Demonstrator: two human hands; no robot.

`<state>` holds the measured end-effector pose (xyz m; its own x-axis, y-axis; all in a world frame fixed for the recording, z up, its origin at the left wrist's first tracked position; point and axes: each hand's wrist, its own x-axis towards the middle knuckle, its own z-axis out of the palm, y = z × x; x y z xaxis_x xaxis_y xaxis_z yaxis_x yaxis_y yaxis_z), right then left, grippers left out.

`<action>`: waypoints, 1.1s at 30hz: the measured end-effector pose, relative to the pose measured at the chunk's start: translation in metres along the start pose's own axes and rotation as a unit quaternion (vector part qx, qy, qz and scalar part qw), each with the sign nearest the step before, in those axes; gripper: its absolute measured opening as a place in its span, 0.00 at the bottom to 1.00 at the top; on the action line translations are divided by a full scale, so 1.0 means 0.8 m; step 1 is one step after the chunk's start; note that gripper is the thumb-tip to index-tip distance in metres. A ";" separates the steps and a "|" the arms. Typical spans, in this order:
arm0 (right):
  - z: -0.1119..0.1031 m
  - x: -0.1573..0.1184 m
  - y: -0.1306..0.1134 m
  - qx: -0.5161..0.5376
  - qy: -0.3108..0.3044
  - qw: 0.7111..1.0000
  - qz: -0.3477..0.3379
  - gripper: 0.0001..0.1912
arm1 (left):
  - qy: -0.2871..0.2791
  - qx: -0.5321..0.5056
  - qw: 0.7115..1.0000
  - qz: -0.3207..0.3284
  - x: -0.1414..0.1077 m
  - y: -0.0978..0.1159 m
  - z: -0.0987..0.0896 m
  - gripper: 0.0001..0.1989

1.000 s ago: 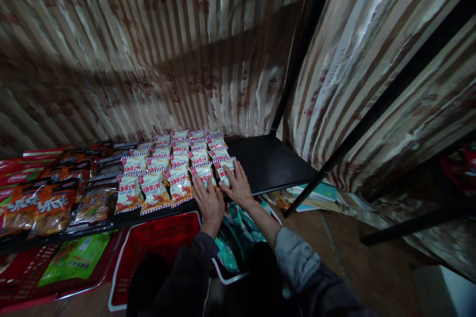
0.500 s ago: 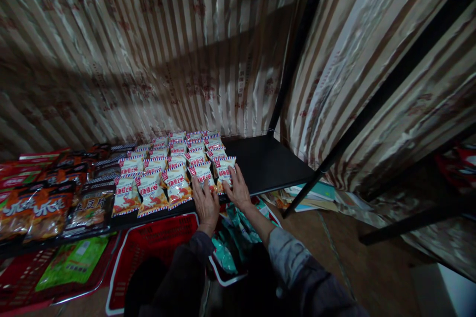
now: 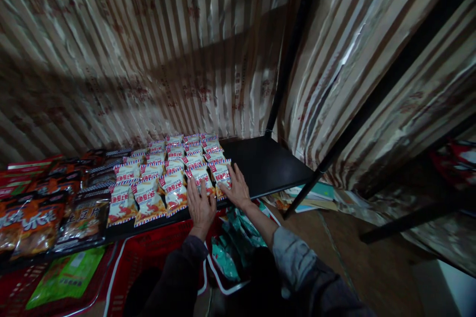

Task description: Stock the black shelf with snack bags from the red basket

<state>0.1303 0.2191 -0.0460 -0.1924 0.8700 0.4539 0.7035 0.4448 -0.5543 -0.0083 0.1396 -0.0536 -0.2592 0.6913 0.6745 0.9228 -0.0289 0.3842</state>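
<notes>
Left hand (image 3: pixel 202 210) and right hand (image 3: pixel 239 189) held open, fingers laid on white snack packets (image 3: pixel 221 173) along black shelf's (image 3: pixel 273 164) front edge. Packets probably light, soft, slippery, contents crushable; best cupped by sides. Teal packets (image 3: pixel 225 258) held in basket (image 3: pixel 227 291) below.

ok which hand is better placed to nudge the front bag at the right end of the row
Probably the right hand: its fingers lie at the right edge of that front bag, while the left hand is at the next bag leftward.
</notes>
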 end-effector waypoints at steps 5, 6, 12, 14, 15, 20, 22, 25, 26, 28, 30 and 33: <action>-0.002 0.007 -0.003 0.027 -0.046 0.999 0.000 0.40 | -0.010 -0.005 1.000 0.006 0.001 -0.001 0.001 0.27; -0.002 0.007 -0.002 0.031 -0.052 0.998 -0.004 0.40 | -0.011 -0.008 1.000 0.007 0.002 -0.002 0.002 0.27; -0.001 0.004 0.001 0.018 -0.052 0.998 -0.006 0.41 | -0.004 -0.009 1.000 0.009 0.002 -0.001 0.000 0.26; -0.001 0.001 0.001 0.014 -0.037 0.999 -0.007 0.41 | 0.000 -0.003 1.000 0.014 0.001 -0.001 -0.001 0.27; -0.001 0.000 0.001 0.009 -0.027 1.000 -0.005 0.41 | 0.001 0.001 1.000 0.016 0.001 -0.001 -0.001 0.27; -0.001 -0.005 -0.002 -0.029 -0.027 0.999 -0.014 0.39 | -0.007 0.010 0.999 0.034 0.000 -0.001 0.000 0.26; 0.000 -0.005 -0.003 -0.043 -0.045 0.998 -0.028 0.37 | -0.008 0.015 0.999 0.041 -0.001 -0.001 0.001 0.25; 0.001 -0.005 -0.002 -0.065 -0.050 0.996 -0.032 0.35 | -0.011 0.021 0.999 0.048 -0.001 -0.002 0.001 0.25; 0.002 -0.006 -0.002 -0.071 -0.048 0.996 -0.034 0.35 | -0.012 0.022 0.998 0.050 -0.001 -0.001 0.001 0.25; 0.002 -0.006 -0.001 -0.081 -0.043 0.995 -0.037 0.35 | -0.013 0.025 0.998 0.050 0.000 -0.001 0.001 0.25; 0.002 -0.008 0.000 -0.090 -0.033 0.995 -0.042 0.34 | -0.012 0.029 0.998 0.046 0.000 0.000 0.001 0.26; 0.001 -0.010 0.000 -0.102 -0.012 0.993 -0.057 0.33 | -0.011 0.030 0.999 0.041 0.000 0.000 0.002 0.28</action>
<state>0.1310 0.2124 -0.0503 -0.2931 0.8227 0.4870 0.7997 0.4902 -0.3468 -0.0082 0.1409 -0.0547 -0.1766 0.7045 0.6874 0.9563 -0.0424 0.2891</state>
